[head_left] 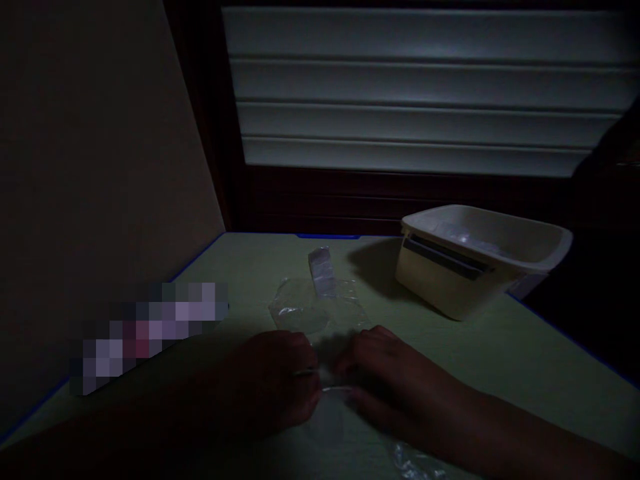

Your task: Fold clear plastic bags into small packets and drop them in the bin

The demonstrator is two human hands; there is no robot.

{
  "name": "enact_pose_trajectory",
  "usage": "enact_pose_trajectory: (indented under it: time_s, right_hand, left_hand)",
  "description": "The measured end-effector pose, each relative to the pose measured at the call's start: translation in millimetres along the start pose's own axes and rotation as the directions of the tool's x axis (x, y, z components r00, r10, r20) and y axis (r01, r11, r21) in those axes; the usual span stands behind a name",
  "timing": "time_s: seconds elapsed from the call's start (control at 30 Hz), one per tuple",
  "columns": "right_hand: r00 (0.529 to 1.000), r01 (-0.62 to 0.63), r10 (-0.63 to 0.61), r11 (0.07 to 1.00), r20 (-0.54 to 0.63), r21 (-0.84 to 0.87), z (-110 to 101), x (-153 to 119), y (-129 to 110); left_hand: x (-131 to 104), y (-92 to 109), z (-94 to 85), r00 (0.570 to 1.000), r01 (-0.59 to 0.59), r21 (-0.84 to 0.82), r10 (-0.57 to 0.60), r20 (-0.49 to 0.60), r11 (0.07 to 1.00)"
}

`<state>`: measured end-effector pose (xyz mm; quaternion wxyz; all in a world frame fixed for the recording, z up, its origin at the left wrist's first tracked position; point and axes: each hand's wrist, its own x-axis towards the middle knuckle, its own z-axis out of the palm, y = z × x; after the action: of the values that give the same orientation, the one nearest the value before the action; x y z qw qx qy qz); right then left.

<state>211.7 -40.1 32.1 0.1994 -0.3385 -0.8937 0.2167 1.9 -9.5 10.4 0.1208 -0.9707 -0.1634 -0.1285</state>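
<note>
Resting low on the green table (500,347), the left hand (273,383) lies knuckles up with its fingers curled inward, and the fingertips seem to pinch a thin edge of clear plastic film (330,390) that shows as a pale glint between the two hands; the light is too dim to tell how firm that hold is. Just behind the hands lies a clear plastic bag (300,310), flat and crinkled on the table, with a small folded clear packet (321,270) standing on its far edge. The right hand (385,373) sits just beside the left, palm down, fingers bent and touching the same film, its forearm running off to the lower right. More crumpled clear plastic (413,463) shows under that forearm at the bottom edge. Further right and well apart from the hands stands a cream plastic tub (465,287), tilted slightly, with something clear inside it
</note>
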Motion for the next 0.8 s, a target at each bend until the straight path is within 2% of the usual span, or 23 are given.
enact_pose_trajectory:
  time_s: [0.17,0.3,0.4,0.67,0.8]
  right_hand:
    - [0.991,-0.027,0.03,0.999,-0.128,0.023,5.7,3.0,6.7]
    - [0.983,-0.087,0.08,0.996,-0.166,-0.035,11.3,7.2,12.9]
    - [0.975,-0.133,0.121,0.99,-0.184,-0.053,15.0,10.0,15.6]
    - [0.911,-0.327,0.309,0.945,-0.272,-0.025,22.0,16.5,20.7]
    - [0.895,-0.341,0.331,0.94,-0.3,0.021,21.4,19.6,23.8]
  left_hand:
    - [-0.8,1.6,-3.8,0.999,-0.041,0.0,0.041,0.029,0.999]
    - [-2.9,3.2,-2.6,0.998,-0.057,0.021,0.058,-0.021,0.998]
    - [-3.6,5.2,-4.1,0.999,-0.05,0.053,0.05,-0.014,0.997]
    - [-1.5,7.5,-10.8,0.996,-0.079,0.082,0.075,0.053,0.993]
    - [0.5,6.8,-9.5,0.994,-0.094,0.08,0.088,0.072,0.992]
